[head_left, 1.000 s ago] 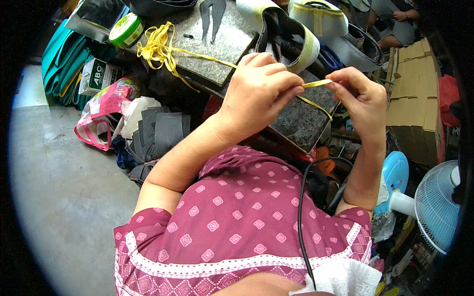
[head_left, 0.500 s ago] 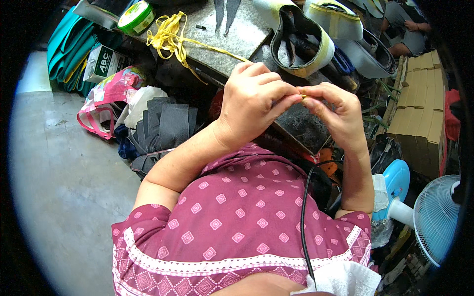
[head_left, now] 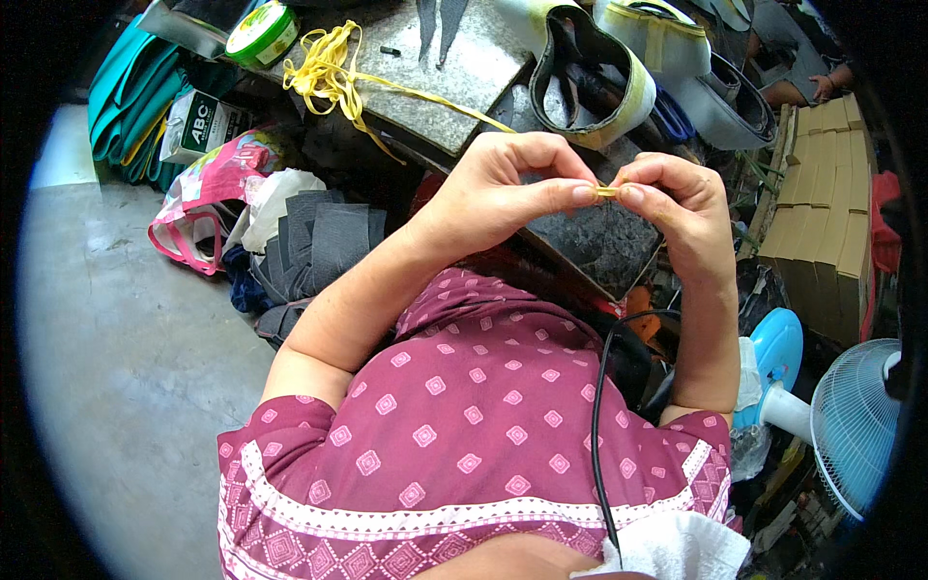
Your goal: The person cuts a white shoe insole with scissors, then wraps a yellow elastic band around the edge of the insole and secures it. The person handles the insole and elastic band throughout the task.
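A narrow yellow ribbon (head_left: 607,191) is stretched taut over a short span between my two hands. My left hand (head_left: 512,184) pinches it between thumb and forefinger. The thumb and forefinger of my right hand (head_left: 681,198) grip it just to the right. From behind my left hand the ribbon runs back across the grey worktable (head_left: 416,108) to a loose yellow tangle (head_left: 329,72). My hands hide part of the strip. Both are held above the table's near right corner.
A green and white tub (head_left: 263,34) stands at the table's far left. Curled pale bands (head_left: 633,101) lie beyond my hands. Dark grey cloth pieces (head_left: 333,242) and a pink bag (head_left: 198,217) sit left; cardboard pieces (head_left: 817,208) and a fan (head_left: 855,425) stand right. A co-worker's hand (head_left: 826,85) shows far right.
Both hands have shifted slightly right and the left has turned, its thumb now facing up. More yellow ribbon shows between the fingertips. The co-worker's hand at the far right has moved.
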The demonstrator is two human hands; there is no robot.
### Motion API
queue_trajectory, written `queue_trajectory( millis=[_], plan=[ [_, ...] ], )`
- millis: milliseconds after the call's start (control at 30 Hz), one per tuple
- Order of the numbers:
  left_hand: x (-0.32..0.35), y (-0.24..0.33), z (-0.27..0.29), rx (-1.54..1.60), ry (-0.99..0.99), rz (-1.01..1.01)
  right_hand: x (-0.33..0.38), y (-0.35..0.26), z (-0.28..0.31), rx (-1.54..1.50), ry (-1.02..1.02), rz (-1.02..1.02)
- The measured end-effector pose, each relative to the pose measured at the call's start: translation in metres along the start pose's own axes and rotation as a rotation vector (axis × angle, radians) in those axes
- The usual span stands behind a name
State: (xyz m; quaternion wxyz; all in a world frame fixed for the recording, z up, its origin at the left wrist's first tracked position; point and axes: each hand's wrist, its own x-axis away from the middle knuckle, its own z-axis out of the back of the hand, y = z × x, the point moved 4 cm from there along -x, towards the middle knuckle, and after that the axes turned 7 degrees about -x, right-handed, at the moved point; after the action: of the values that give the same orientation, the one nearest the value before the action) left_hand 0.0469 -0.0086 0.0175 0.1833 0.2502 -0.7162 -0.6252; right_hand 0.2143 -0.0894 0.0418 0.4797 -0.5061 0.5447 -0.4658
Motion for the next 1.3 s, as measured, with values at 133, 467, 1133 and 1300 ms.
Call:
queue_trajectory(
  millis=[133, 467, 1133, 1300],
  plan=[
    [-0.001, 0.008, 0.004, -0.627, 0.057, -0.240, 0.006, -0.001, -0.002, 0.243, 0.008, 0.057],
    [-0.014, 0.014, 0.020, -0.840, 0.262, -0.501, 0.005, -0.005, 0.029, 0.383, 0.197, -0.017],
    [-0.065, 0.037, 0.017, -0.816, -0.329, -0.343, -0.016, -0.077, -0.001, 1.103, -0.134, 0.707],
    [-0.063, 0.029, 0.022, -0.510, -0.215, -0.250, -0.024, -0.077, 0.000, 1.087, -0.204, 0.748]
  ],
)
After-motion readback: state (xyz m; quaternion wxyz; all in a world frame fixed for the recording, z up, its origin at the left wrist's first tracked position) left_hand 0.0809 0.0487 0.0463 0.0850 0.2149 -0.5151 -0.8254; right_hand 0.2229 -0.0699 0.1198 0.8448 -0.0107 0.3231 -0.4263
